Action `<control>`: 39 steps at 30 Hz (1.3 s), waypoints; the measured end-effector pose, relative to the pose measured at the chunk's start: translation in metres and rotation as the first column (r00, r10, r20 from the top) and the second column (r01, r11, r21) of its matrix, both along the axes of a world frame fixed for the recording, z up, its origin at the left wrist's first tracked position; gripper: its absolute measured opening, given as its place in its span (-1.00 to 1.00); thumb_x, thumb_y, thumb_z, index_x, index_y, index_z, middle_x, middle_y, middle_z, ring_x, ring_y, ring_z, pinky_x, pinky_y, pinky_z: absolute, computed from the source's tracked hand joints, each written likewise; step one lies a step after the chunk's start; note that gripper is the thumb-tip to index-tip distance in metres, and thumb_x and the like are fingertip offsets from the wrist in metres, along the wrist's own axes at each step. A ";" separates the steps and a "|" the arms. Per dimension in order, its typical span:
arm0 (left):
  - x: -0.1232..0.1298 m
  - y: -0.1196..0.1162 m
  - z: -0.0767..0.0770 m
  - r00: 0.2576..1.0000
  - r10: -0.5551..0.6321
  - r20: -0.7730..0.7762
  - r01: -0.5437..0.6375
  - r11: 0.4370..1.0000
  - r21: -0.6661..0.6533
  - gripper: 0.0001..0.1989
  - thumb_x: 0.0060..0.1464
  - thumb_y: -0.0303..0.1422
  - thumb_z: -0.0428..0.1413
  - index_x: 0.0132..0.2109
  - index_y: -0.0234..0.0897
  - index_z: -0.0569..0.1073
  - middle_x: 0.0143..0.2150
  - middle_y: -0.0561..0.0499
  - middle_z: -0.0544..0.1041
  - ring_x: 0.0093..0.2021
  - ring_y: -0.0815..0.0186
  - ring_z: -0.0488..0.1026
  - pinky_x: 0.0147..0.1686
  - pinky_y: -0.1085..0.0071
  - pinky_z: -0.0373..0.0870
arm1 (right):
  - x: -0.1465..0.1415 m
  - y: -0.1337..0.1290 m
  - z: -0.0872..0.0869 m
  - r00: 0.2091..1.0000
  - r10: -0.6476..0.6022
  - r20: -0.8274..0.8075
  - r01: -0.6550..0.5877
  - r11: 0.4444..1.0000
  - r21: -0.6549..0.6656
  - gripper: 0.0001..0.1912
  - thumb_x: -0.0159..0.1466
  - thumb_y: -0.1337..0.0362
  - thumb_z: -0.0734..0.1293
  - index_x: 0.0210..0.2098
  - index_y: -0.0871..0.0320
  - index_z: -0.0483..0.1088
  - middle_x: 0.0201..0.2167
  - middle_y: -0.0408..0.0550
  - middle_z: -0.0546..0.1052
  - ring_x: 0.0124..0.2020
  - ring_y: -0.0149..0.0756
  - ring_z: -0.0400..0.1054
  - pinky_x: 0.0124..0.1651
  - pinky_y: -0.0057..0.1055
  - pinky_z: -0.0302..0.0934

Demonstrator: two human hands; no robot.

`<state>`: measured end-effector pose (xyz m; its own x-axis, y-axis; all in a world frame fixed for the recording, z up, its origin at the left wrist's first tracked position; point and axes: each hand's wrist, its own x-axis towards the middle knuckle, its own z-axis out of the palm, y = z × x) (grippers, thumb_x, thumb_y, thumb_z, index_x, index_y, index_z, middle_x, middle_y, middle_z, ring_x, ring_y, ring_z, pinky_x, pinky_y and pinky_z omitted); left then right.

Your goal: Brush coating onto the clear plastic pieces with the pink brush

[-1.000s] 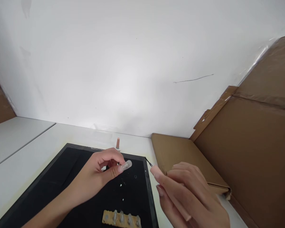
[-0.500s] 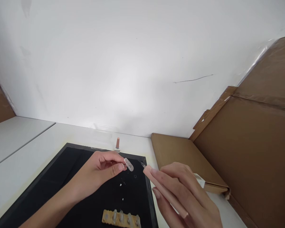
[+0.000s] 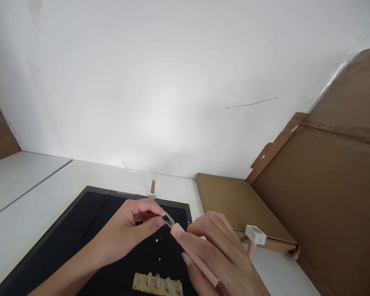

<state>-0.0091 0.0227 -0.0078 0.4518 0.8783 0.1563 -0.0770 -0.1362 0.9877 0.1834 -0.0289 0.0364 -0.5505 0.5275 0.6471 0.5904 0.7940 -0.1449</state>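
My left hand (image 3: 135, 226) pinches a clear false nail (image 3: 169, 220) between thumb and forefinger, over a black mat (image 3: 95, 222). A dark patch shows on or through the nail. Closed round a long pink handle, my right hand (image 3: 222, 250) holds what looks like a brush (image 3: 199, 259) at a slant. The brush's front end meets the nail's near end in this view, and its tip is hidden there. Below both hands, a yellowish strip (image 3: 144, 287) bears several clear nail pieces.
A small white block with a pink stick (image 3: 153, 187) stands behind the mat. Another white block (image 3: 255, 234), with a pinkish stem below it, is beyond my right hand. A flat cardboard box (image 3: 231, 201) lies at right. White specks (image 3: 157, 240) dot the mat.
My right hand has moved left with the brush, bringing its front end to the nail. My left hand has barely shifted; the nail has turned slightly. The white block at right is less covered.
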 end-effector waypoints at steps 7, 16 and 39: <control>0.003 0.001 -0.002 0.999 -0.008 -0.035 0.007 1.000 -0.017 -0.83 0.12 -0.27 0.15 -0.31 -0.29 0.55 -0.33 -0.02 0.52 -0.29 0.28 0.41 -0.24 0.37 0.31 | 0.006 -0.003 -0.004 1.000 -0.015 -0.012 0.015 1.000 0.008 -0.73 0.14 0.58 0.19 -0.26 0.16 0.36 -0.55 -0.14 0.40 -0.49 -0.30 0.27 -0.36 -0.28 0.21; 0.003 0.002 -0.004 1.000 0.007 0.016 -0.006 0.999 -0.035 -0.87 0.09 -0.32 0.19 -0.33 -0.29 0.56 -0.37 0.01 0.52 -0.34 0.34 0.41 -0.30 0.44 0.33 | -0.001 -0.001 -0.002 1.000 -0.023 0.005 0.023 0.999 0.049 -0.68 0.18 0.59 0.17 -0.17 0.17 0.39 -0.48 -0.10 0.46 -0.47 -0.32 0.29 -0.38 -0.35 0.22; 0.002 0.004 -0.003 0.996 0.036 0.079 -0.031 0.997 -0.067 -0.89 0.09 -0.36 0.20 -0.37 -0.27 0.57 -0.43 0.08 0.51 -0.46 0.46 0.31 -0.39 0.53 0.27 | 0.005 -0.003 -0.002 0.999 0.010 -0.032 -0.011 1.000 -0.008 -0.63 0.19 0.58 0.18 -0.06 0.19 0.35 -0.41 -0.04 0.48 -0.40 -0.26 0.30 -0.30 -0.28 0.23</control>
<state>-0.0069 0.0271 -0.0107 0.4102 0.9023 0.1327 -0.1532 -0.0753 0.9853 0.1881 -0.0321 0.0340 -0.5350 0.5273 0.6600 0.5771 0.7987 -0.1704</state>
